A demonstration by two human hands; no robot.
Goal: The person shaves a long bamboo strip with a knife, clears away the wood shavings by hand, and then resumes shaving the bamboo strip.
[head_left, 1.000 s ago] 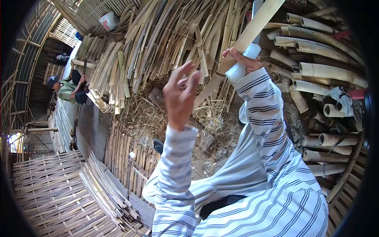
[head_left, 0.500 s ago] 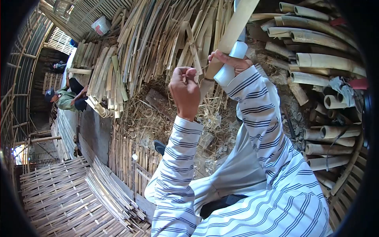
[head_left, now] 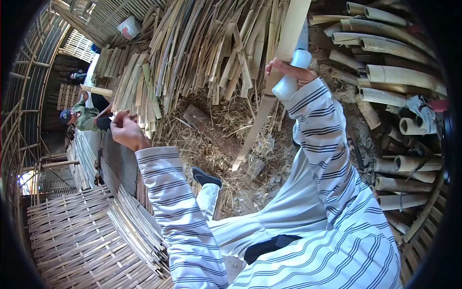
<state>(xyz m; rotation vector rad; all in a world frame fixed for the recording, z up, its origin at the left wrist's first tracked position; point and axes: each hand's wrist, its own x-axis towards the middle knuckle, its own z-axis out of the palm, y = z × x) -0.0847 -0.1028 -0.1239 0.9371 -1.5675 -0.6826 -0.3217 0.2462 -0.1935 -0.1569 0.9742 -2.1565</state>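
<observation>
My right hand (head_left: 294, 72) is closed around a long pale bamboo strip (head_left: 292, 26) that slants from the top of view down toward the floor. Its lower end (head_left: 245, 147) hangs over the shavings. Against that hand and strip lies a white, smooth, cylinder-like piece (head_left: 285, 87), partly covered by the fingers. My left hand (head_left: 129, 132) is out to the left, away from the strip, in front of a stack of split bamboo (head_left: 130, 91). Its fingers are curled together; anything between them is too small to make out.
A heap of bamboo strips (head_left: 192, 43) lies ahead. Cut bamboo poles (head_left: 404, 77) are piled on the right. Shavings (head_left: 231, 120) cover the floor around a dark plank (head_left: 207, 125). Another person (head_left: 84, 118) sits at the left, near a woven bamboo panel (head_left: 72, 231).
My left hand has moved from beside the strip far to the left. The right hand keeps its hold and appears slightly farther right. More of the strip's lower end shows.
</observation>
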